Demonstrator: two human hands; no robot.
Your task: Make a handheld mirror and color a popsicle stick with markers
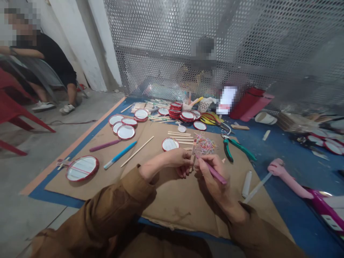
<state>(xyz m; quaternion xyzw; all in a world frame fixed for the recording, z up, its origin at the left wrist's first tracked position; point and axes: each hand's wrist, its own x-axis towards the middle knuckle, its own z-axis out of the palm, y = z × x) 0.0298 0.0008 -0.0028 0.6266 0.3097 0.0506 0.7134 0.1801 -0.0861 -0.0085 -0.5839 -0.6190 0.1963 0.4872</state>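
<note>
My left hand (177, 160) pinches a flat wooden craft stick (194, 147) upright; its upper end looks reddish. In my right hand (215, 182) is a pink-purple marker (216, 173), gripped like a pen, its tip close to the stick. Whether tip and stick touch is too small to tell. Just beyond them lie a row of craft sticks (180, 134), a pile of coloured rubber bands (206, 143) and a round red-rimmed lid (170, 144). A blue marker (120, 154), a thin wooden stick (137, 151) and a purple stick-like piece (104, 145) rest to the left.
Cardboard (174, 211) covers the blue table. At left stands a lid with sticks banded across it (82, 168). Green-handled pliers (239, 147), a pink glue gun (288, 181) and a phone (226, 100) are at right. Another person (51, 53) sits far left.
</note>
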